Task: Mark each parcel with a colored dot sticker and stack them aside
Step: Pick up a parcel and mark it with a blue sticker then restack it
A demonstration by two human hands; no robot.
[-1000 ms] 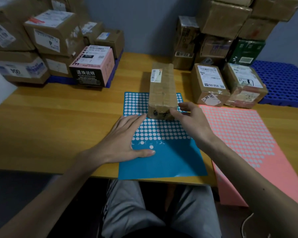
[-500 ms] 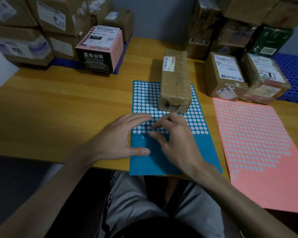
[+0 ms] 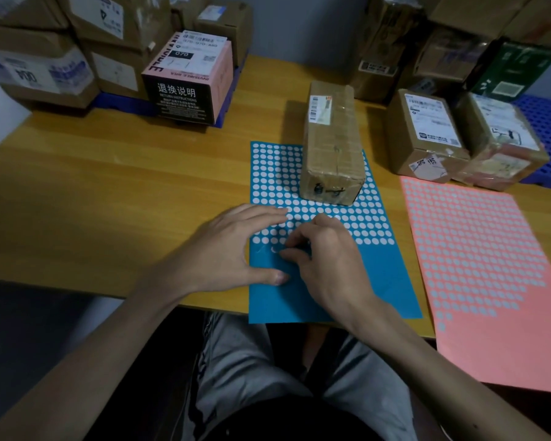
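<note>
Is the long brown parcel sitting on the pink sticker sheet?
No, the long brown parcel sits partly on the blue sticker sheet; the pink sheet lies apart to its right.

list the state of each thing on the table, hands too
long parcel, taped shut, lying on the blue sheet's far end, no dot visible on it
blue sheet, flat, near rows peeled bare, near edge overhanging the table
pink sheet, flat, no hand on it, some near dots gone
left hand, fingers straight, pressing the blue sheet
right hand, fingers curled at the nearest dot row; a dot in its grip cannot be confirmed
</note>
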